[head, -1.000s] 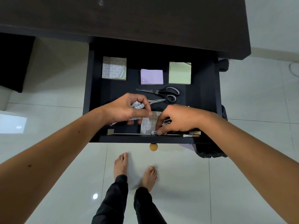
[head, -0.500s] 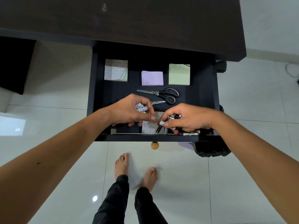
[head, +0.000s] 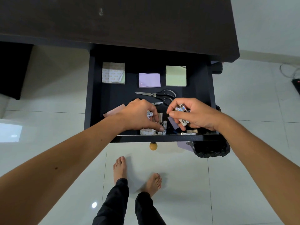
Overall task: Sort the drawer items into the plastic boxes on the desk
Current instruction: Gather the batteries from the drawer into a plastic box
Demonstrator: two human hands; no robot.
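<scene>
The dark drawer (head: 92,95) stands pulled out under the desk. My left hand (head: 139,114) is low at the drawer's front, holding small white batteries (head: 149,114) in its palm while its fingertips touch loose batteries (head: 164,129) lying on a patterned pad. My right hand (head: 193,114) is raised a little above the drawer's front right, closed on a bunch of batteries (head: 181,111). Scissors (head: 155,96) lie just behind both hands. No plastic boxes are in view.
Three note pads sit at the drawer's back: patterned (head: 113,73), lilac (head: 149,80), green (head: 176,76). A pink sheet (head: 114,111) and a purple sheet (head: 172,123) lie near the front. A black-lined bin (head: 211,148) stands right of the drawer. My bare feet are below.
My right hand has lifted from the drawer's front edge with batteries in it and moved up and right. My left hand has reached down to the loose batteries on the pad.
</scene>
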